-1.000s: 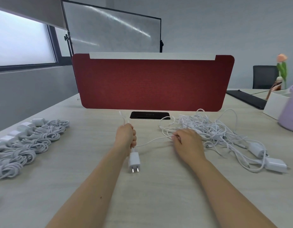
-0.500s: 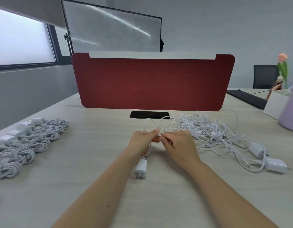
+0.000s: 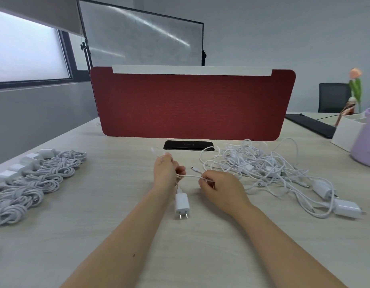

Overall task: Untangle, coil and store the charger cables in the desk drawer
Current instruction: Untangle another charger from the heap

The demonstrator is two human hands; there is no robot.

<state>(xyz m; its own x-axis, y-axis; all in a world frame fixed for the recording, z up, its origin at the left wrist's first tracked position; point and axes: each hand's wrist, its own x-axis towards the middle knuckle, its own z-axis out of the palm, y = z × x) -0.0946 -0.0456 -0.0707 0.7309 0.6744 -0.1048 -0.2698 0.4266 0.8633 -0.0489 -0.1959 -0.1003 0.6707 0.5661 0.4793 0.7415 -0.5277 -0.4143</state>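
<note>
Head view: left hand (image 3: 167, 171) grips the looped cable (image 3: 191, 176), right hand (image 3: 218, 187) pinches its free end; slack may snag the tangle (image 3: 263, 165) towards the desk's (image 3: 117, 204) right edge.

Premises: an office. Evidence observed: a long pale wood-grain desk (image 3: 96, 235) fitted with a red fabric privacy divider (image 3: 192, 104) across its far edge and a black cable port (image 3: 188, 145) set into the top. A black office chair (image 3: 333, 97) stands at the far right, near a black desk mat (image 3: 310, 125). Grey walls; window (image 3: 28, 53) with roller blind at left.
</note>
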